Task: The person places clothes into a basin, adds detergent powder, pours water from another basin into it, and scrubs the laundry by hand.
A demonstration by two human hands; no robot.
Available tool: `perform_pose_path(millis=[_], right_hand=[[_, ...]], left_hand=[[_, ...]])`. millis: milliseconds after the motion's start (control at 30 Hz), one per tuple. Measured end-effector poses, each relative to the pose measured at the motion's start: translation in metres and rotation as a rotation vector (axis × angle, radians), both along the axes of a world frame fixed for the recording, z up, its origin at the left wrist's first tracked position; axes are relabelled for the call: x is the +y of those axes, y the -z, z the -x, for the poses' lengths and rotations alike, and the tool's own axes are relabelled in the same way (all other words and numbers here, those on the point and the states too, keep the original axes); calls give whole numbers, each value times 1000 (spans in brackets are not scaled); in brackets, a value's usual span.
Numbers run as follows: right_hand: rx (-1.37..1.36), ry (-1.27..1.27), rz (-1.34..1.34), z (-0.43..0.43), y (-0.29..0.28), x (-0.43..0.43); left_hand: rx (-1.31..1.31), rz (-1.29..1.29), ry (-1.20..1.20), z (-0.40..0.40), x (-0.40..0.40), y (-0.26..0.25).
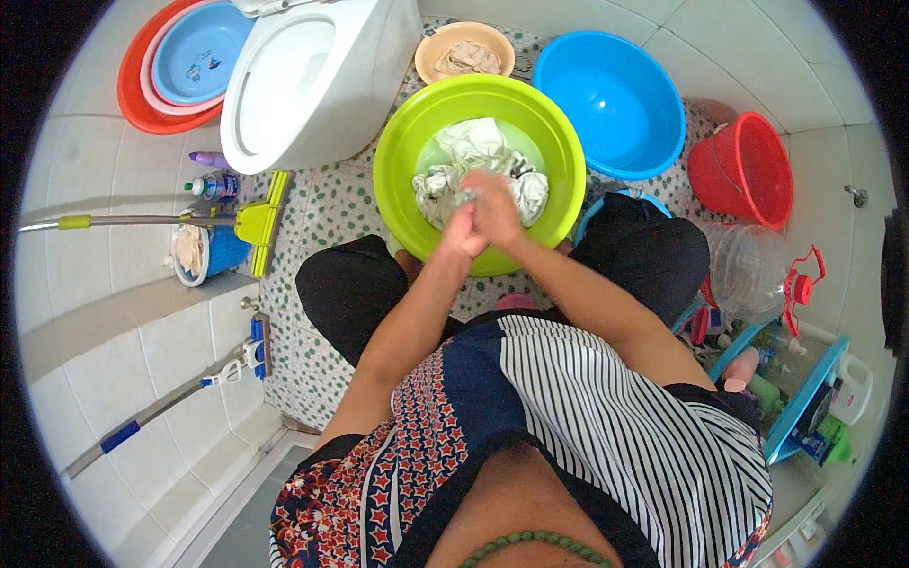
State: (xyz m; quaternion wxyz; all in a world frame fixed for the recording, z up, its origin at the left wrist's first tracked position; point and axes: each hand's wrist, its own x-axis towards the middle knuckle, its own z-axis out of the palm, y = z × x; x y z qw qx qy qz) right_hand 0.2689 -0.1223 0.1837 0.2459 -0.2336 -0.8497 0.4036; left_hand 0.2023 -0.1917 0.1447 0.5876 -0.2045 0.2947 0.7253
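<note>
A lime-green plastic basin point(398, 156) stands before me, with pale water and wet white cloth point(472, 138) in it. Parts of the cloth carry dark marks or a pattern. Over the near side of the basin, my left hand point(463, 231) and my right hand point(497, 206) press together, both gripping a bunched part of the white cloth. Motion blurs the right hand, and the fingers hide most of the gripped part. The rest of the cloth lies in heaps around and beyond the hands.
A toilet point(319, 92) stands at left, near stacked basins point(195, 60). A beige basin point(426, 53) with cloth, a blue basin point(603, 106) and a red bucket point(738, 170) stand behind and right. A squeeze mop point(259, 224) leans left; a clear plastic jug point(746, 270) lies right.
</note>
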Motion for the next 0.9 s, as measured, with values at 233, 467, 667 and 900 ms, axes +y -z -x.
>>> perform_pose_path(millis=[233,467,667,900], right_hand=[[-23,45,151,-16,15,36],[-81,-97,200,-33,5,39],[-175,-134,250,-28,-42,-10],[-175,-197,-198,-20,1,-7]], left_hand=[[36,55,-40,5,-4,7],[-7,-165,154,-7,-1,-57],[77,-80,129,6,-10,-27],[105,5,36,-5,-7,20]])
